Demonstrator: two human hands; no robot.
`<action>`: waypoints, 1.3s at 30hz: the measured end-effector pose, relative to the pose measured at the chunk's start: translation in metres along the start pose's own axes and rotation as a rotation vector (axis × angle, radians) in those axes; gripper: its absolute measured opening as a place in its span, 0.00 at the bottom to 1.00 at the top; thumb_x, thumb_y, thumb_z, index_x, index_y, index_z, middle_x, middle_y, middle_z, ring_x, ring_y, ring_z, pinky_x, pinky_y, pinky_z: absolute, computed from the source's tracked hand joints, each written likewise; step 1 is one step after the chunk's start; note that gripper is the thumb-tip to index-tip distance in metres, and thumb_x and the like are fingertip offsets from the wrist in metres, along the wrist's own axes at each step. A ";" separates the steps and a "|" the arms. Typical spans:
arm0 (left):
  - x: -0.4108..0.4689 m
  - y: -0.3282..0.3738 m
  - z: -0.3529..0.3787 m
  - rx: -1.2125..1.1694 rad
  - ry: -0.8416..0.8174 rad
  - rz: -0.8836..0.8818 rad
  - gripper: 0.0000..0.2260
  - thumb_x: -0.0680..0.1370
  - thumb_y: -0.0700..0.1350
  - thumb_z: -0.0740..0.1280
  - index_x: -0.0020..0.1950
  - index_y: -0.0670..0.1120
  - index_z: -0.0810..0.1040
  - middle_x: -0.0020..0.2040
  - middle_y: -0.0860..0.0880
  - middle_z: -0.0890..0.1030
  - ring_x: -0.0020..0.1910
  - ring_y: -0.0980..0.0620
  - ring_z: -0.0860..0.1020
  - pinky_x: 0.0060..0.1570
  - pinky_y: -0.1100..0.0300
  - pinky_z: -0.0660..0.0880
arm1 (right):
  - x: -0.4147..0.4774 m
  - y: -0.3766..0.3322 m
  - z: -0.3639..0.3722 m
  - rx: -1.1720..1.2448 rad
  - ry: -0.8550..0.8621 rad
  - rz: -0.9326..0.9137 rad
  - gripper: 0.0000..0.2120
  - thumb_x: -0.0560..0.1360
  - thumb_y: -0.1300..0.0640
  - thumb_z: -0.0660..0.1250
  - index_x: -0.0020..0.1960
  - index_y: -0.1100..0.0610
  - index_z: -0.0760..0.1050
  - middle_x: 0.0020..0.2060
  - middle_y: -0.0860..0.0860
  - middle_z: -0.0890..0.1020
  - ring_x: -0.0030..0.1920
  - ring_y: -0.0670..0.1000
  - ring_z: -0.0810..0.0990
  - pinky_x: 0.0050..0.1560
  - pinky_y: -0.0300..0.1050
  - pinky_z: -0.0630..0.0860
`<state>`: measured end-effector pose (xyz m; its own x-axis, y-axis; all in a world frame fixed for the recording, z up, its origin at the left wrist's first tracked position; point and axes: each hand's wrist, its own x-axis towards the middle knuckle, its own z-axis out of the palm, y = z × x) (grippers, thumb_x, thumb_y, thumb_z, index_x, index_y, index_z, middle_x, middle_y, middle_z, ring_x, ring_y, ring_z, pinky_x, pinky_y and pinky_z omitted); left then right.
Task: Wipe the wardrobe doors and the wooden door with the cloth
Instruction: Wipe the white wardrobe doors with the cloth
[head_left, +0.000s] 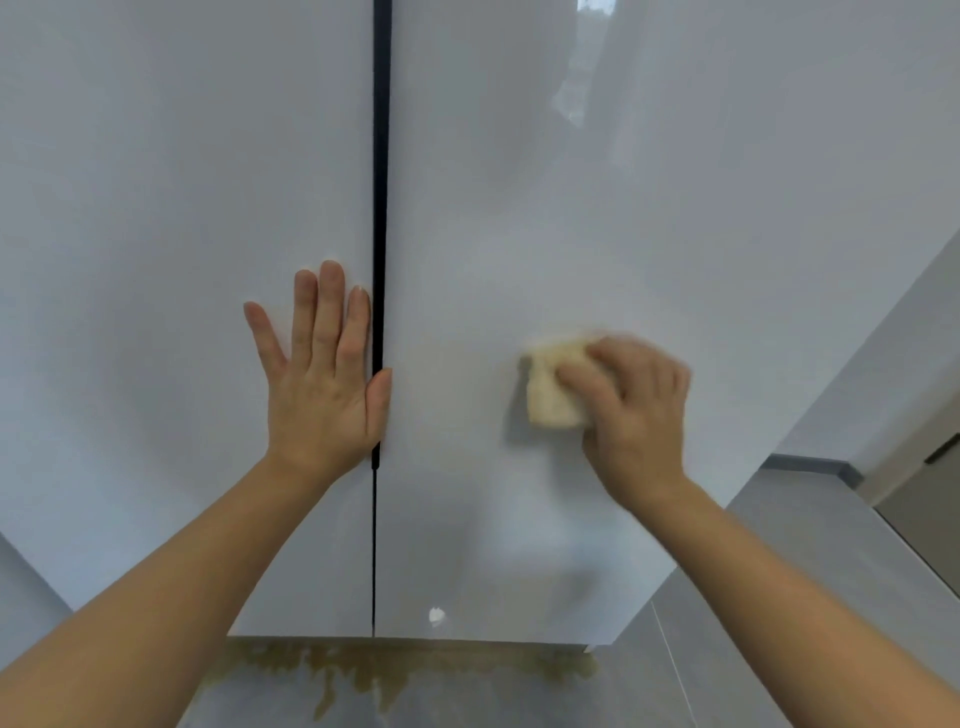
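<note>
Two glossy white wardrobe doors fill the view, split by a dark vertical gap. My left hand lies flat with fingers spread on the left wardrobe door, its thumb at the gap. My right hand presses a folded cream cloth against the right wardrobe door; hand and cloth are blurred. The wooden door is partly seen at the far right edge, with a dark handle.
Grey tiled floor runs to the right below the wardrobe. A yellowish-brown stain spreads on the floor under the doors. A small white spot shows near the bottom of the right door. A grey skirting board lines the right wall.
</note>
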<state>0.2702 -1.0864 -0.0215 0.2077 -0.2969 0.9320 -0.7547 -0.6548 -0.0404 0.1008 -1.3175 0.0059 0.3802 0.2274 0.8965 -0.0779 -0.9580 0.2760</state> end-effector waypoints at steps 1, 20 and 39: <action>0.000 0.001 -0.001 -0.006 0.001 -0.012 0.30 0.81 0.49 0.52 0.79 0.41 0.44 0.79 0.48 0.37 0.78 0.45 0.40 0.72 0.34 0.38 | -0.026 -0.001 0.004 -0.012 -0.064 -0.073 0.16 0.75 0.67 0.60 0.57 0.50 0.72 0.57 0.53 0.71 0.55 0.58 0.73 0.51 0.50 0.65; 0.010 0.033 0.001 -0.087 0.080 -0.214 0.32 0.75 0.41 0.60 0.76 0.37 0.50 0.75 0.29 0.53 0.78 0.44 0.41 0.70 0.33 0.37 | -0.102 0.067 -0.025 -0.005 -0.177 -0.082 0.25 0.61 0.71 0.70 0.52 0.50 0.73 0.53 0.52 0.73 0.52 0.57 0.73 0.50 0.52 0.65; 0.010 0.030 -0.001 -0.105 0.085 -0.174 0.29 0.78 0.43 0.57 0.76 0.37 0.51 0.74 0.27 0.53 0.77 0.45 0.42 0.70 0.40 0.33 | -0.054 0.108 -0.055 0.108 0.042 0.418 0.21 0.63 0.72 0.67 0.51 0.52 0.75 0.53 0.56 0.73 0.55 0.61 0.72 0.51 0.60 0.69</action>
<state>0.2490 -1.1089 -0.0129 0.2906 -0.1227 0.9489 -0.7738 -0.6135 0.1576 0.0208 -1.4232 0.0065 0.2989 -0.1791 0.9373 -0.1194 -0.9815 -0.1495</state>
